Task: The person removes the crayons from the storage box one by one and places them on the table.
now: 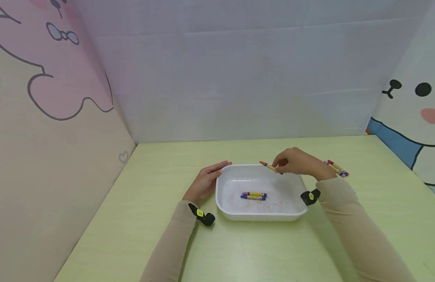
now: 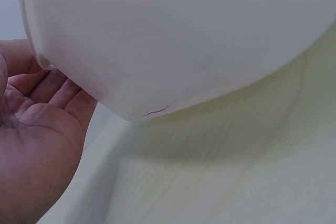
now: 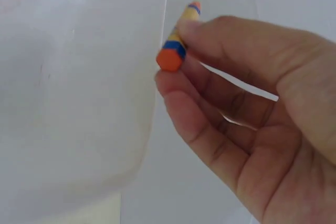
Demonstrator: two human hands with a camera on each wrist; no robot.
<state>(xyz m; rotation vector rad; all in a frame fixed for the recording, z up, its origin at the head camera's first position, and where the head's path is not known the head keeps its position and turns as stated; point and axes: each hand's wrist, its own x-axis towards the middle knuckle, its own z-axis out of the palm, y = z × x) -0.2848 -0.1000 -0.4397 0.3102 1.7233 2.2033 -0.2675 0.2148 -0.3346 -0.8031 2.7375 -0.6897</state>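
Observation:
My right hand (image 1: 295,161) pinches an orange crayon (image 1: 267,165) between thumb and fingers, over the back right of a white plastic tray (image 1: 261,216). In the right wrist view the flat orange end of the crayon (image 3: 169,59) faces the camera, with a blue band and yellow wrapper behind it. At the tray's back left corner, my left hand (image 1: 205,181) holds the rim, the thumb at the edge and the other fingers behind the wall. Two crayons lie side by side in the tray, a pink crayon (image 1: 254,194) and a blue crayon (image 1: 253,197).
More crayons (image 1: 336,168) lie together on the pale green table (image 1: 161,172), to the right beyond my right wrist. A white sheet (image 1: 238,78) stands along the table's back edge. Panels with cartoon figures flank the left and right sides.

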